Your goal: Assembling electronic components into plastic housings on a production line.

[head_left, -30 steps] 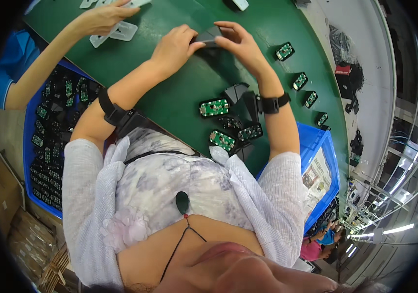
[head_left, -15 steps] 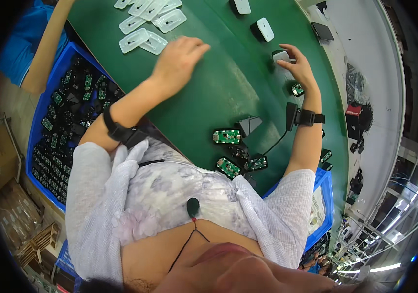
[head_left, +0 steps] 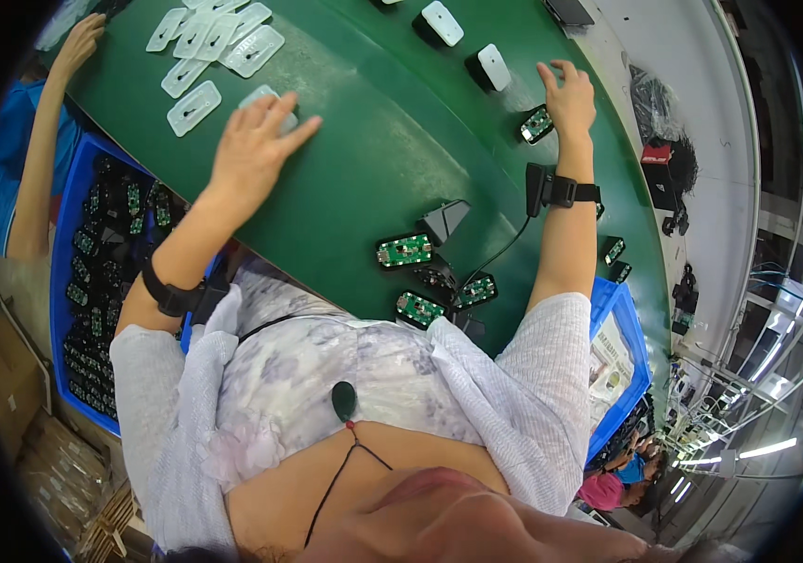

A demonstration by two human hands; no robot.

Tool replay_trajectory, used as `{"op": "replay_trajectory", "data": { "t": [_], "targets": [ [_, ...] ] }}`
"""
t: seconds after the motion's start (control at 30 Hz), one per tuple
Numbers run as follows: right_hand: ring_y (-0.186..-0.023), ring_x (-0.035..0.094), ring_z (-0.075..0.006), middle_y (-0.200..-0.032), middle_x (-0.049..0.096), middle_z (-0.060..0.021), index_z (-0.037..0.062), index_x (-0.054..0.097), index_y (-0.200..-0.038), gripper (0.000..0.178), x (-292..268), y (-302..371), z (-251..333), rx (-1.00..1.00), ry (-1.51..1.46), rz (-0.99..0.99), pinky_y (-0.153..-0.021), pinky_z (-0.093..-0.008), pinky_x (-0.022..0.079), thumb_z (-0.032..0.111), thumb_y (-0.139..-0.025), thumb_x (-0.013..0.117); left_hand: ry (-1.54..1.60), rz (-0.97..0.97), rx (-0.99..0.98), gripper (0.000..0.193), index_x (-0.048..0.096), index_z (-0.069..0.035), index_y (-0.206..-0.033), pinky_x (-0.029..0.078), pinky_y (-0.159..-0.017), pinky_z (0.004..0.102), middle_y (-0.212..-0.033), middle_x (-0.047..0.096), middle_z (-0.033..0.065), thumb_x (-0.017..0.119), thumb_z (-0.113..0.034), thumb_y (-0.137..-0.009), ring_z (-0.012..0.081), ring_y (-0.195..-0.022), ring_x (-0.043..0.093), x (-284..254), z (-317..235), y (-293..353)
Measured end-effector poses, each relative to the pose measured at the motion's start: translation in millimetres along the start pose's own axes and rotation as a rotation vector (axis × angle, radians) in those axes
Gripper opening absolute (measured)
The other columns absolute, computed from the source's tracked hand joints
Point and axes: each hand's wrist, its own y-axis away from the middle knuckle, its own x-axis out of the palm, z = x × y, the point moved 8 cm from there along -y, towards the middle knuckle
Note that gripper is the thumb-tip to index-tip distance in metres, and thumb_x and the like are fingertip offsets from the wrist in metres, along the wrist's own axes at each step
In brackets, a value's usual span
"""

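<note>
My left hand [head_left: 249, 159] is over the table at left, fingers spread. Its fingertips overlap a translucent white plastic tray [head_left: 260, 96]; whether they touch it I cannot tell. Several similar trays [head_left: 253, 51], each with a small dark part in the middle, lie just beyond. My right hand [head_left: 570, 101] is at far right, thumb and fingers apart, holding nothing visible. Beside its wrist sits a black housing with a green circuit board [head_left: 536, 124]. Left of that hand stands a black block with a white top [head_left: 492, 68]; another such block [head_left: 442, 23] stands farther off.
More housings with green boards [head_left: 404, 251] cluster near my body on the green table [head_left: 354, 188]. A blue crate [head_left: 59, 310] of similar units stands at left, another blue bin [head_left: 643, 352] at right. Another person's arm [head_left: 35, 169] reaches in at upper left.
My right hand has come off the white-topped block and moved toward the board housing. My left hand has moved left to the trays. The whole view has shifted.
</note>
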Motion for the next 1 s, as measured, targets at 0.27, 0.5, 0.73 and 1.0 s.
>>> {"op": "replay_trajectory", "data": {
  "t": [0.27,0.5,0.73,1.0],
  "targets": [
    [-0.091,0.066,-0.0299,-0.098,0.063,-0.0130,0.0110,0.061,-0.119,0.054,21,42,-50,0.489,-0.005,0.543,-0.073,-0.0408,0.054,0.049,-0.082,0.068,-0.031,0.075,-0.347,0.050,0.057,-0.013,-0.121,0.045,-0.074,0.0341,-0.093,0.051,0.0066,0.067,-0.037,-0.078,0.0225,-0.084,0.054,-2,9,7],
    [-0.096,0.060,-0.0177,-0.107,0.060,-0.0073,0.0048,0.059,-0.120,0.044,7,87,36,0.177,-0.891,0.337,-0.083,-0.0305,0.049,0.014,-0.079,0.075,0.021,-0.072,-0.179,0.064,0.052,-0.010,-0.125,0.045,-0.073,0.0354,-0.098,0.050,0.0086,0.069,-0.045,-0.075,0.0244,-0.089,0.052,-1,-21,-8],
    [-0.097,0.060,-0.0233,-0.104,0.063,-0.0085,0.0053,0.059,-0.112,0.040,0,123,51,-0.044,-0.567,0.301,-0.089,-0.0359,0.047,0.010,-0.075,0.073,0.062,0.001,-0.265,0.066,0.053,-0.004,-0.117,0.046,-0.074,0.0367,-0.101,0.051,0.0095,0.074,-0.046,-0.071,0.0269,-0.093,0.051,19,-22,-44],
    [-0.099,0.063,-0.0235,-0.109,0.066,-0.0108,0.0034,0.060,-0.116,0.040,1,135,58,-0.079,-0.373,0.352,-0.089,-0.0346,0.049,0.007,-0.078,0.072,0.140,-0.025,-0.095,0.056,0.052,-0.008,-0.122,0.046,-0.079,0.0388,-0.108,0.052,0.0088,0.074,-0.029,-0.075,0.0272,-0.102,0.050,42,-49,-71]
  ]
}}
